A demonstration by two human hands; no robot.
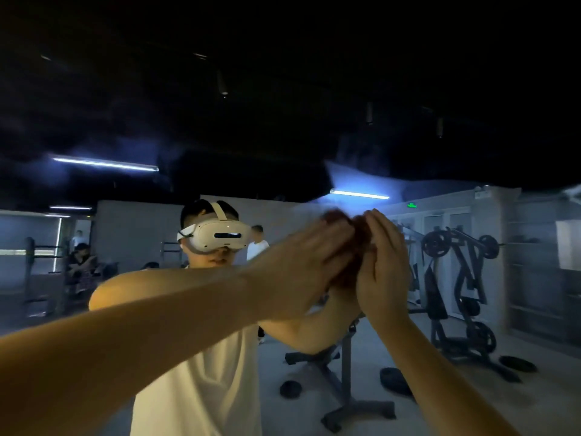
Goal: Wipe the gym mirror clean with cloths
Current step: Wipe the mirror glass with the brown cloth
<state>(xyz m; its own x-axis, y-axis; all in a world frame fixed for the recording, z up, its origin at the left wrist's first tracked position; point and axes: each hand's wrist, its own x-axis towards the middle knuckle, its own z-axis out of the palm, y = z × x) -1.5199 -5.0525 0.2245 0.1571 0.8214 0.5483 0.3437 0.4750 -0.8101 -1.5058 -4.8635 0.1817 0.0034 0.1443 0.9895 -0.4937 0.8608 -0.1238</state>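
I find left hand and right hand flat, fingers straight, pressing the cloth against the mirror. Bare glass spreads toward 12 and 9 o'clock.

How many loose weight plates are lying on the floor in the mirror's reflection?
3: one plate left of the bench base, one right of it, one far right by the machine. Others may be hidden.

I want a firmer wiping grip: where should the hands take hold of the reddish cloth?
Take the cloth by its bunched middle, from the room side: its far face seems to lie against the mirror. The left hand and right hand flank it, so palms can cover it from either edge. Blur hides the cloth's edges.
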